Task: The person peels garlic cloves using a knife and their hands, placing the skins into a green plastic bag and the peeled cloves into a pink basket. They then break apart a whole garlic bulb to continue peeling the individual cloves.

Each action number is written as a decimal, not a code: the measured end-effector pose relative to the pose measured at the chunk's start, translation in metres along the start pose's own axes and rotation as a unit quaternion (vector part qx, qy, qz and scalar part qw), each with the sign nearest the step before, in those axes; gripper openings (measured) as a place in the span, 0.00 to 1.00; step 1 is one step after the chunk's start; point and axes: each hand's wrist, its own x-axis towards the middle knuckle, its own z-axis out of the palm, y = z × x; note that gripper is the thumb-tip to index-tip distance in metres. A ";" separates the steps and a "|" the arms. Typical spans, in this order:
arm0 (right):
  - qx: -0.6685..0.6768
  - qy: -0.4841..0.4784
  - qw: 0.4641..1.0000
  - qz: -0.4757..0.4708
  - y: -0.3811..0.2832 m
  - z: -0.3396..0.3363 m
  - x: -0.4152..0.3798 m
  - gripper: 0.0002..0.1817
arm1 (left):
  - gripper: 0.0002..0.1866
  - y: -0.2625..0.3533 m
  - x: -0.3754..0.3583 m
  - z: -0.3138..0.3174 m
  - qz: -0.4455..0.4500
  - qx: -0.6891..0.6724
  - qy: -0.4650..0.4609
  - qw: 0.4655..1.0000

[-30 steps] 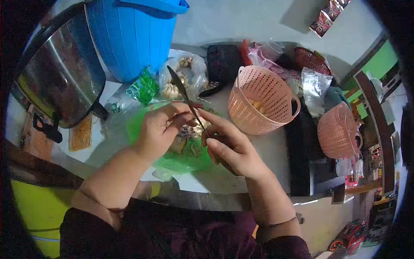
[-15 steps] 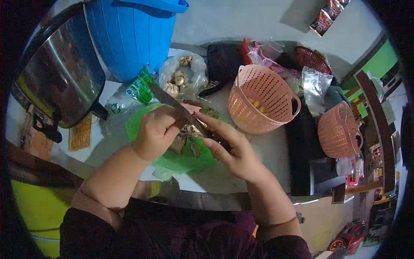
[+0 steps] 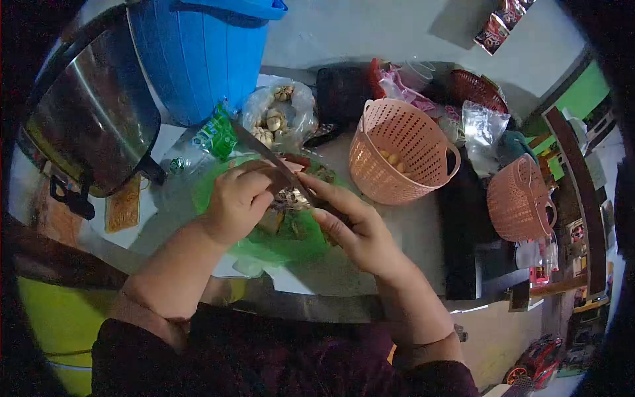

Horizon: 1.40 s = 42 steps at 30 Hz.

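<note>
My right hand point(image 3: 354, 228) is wrapped round a knife point(image 3: 264, 151), whose long blade slants up and left over the work spot. Close by on the left, my left hand point(image 3: 239, 202) has its fingers pinched together near the blade; what lies between them is hidden. Beneath both hands a green plastic bag point(image 3: 284, 246) is spread on the table, with pale and brownish scraps point(image 3: 291, 198) on it. To the right, a pink perforated basket point(image 3: 377, 165) holds several small yellowish pieces point(image 3: 395, 161).
Behind my hands lies a clear bag of garlic bulbs point(image 3: 272, 120) beside a green packet point(image 3: 217, 134). A blue bucket point(image 3: 198, 63) and a large metal pot point(image 3: 99, 99) stand at the back left. Another pink basket point(image 3: 519, 202) sits at the right.
My right hand and the knife have shifted very slightly. The left hand stays pinched in nearly the same place, and the things around are unchanged.
</note>
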 end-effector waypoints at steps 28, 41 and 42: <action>0.346 0.014 0.925 0.157 0.012 -0.004 0.004 0.26 | 0.09 -0.005 0.004 0.009 -0.038 -0.193 0.079 0.977; 0.284 0.033 0.940 0.185 0.023 0.008 0.007 0.24 | 0.07 -0.015 0.007 0.009 -0.250 -0.359 0.134 0.889; 0.276 0.038 0.940 0.196 0.021 0.008 0.007 0.24 | 0.07 -0.015 0.007 0.008 -0.257 -0.362 0.130 0.887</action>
